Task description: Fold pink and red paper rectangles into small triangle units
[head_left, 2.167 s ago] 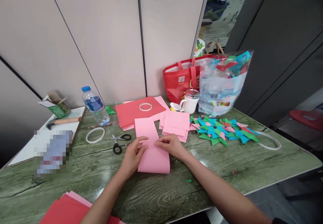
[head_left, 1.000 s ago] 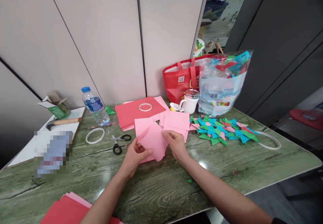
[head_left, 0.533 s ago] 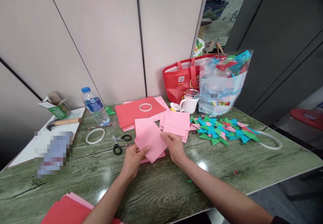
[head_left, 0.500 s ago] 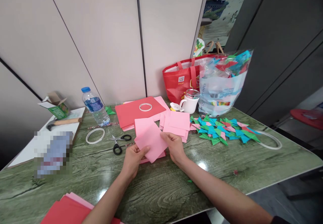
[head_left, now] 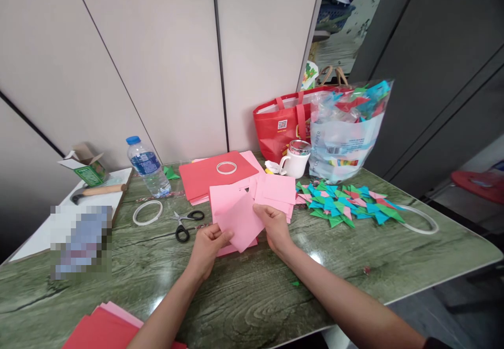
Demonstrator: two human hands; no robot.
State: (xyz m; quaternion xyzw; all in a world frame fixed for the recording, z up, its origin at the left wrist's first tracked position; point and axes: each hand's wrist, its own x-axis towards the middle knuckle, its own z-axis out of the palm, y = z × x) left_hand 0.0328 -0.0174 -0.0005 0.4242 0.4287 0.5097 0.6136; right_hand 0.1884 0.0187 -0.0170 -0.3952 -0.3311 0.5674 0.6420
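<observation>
Green table (head_left: pixel 252 296) full of paper, and the pink square (head_left: pixel 240 220), part of a flat strip 2 seconds ago, is now lifted over the leftover pink sheet (head_left: pixel 219 196), left hand (head_left: pixel 205 249) pinching its near-left corner, right hand (head_left: pixel 275 228) pinching its right edge

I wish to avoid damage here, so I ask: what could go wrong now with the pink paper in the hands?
The pink sheet is off the table, pinched at its edges by the left hand and right hand; a tight grip could crease it. The scissors lie just beside the left hand, so a sideways move might meet the blades.
</observation>
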